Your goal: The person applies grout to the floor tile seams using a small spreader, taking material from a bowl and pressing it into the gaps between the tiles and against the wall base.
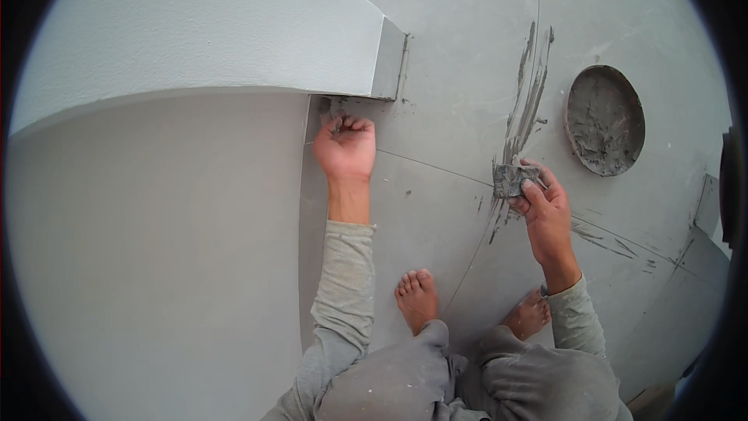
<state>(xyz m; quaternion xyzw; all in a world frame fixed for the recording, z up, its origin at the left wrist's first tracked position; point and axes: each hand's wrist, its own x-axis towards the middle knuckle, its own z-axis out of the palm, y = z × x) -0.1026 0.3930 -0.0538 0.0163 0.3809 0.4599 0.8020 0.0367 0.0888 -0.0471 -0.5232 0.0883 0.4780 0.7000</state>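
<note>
My right hand [548,206] pinches a small flat squarish piece [514,180] between thumb and fingers. Wet grey paste coats it, so its kind cannot be made out. It is held over the smeared joint in the floor tiles. At the foot of the white wall, by the tiled corner, my left hand [345,148] is closed with curled fingers. A bit of grey material [328,108] shows at its fingertips, close against the wall's lower edge; what the fingers hold is partly hidden. To the right lies a round shallow pan [572,144] holding thick grey paste [606,121].
Large grey floor tiles [444,226] meet in thin joints, with streaks of paste [530,97] along one. The white wall [218,31] juts in at upper left, ending in a tiled skirting corner [388,62]. My bare feet stand near. A dark object [731,187] stands at the right rim.
</note>
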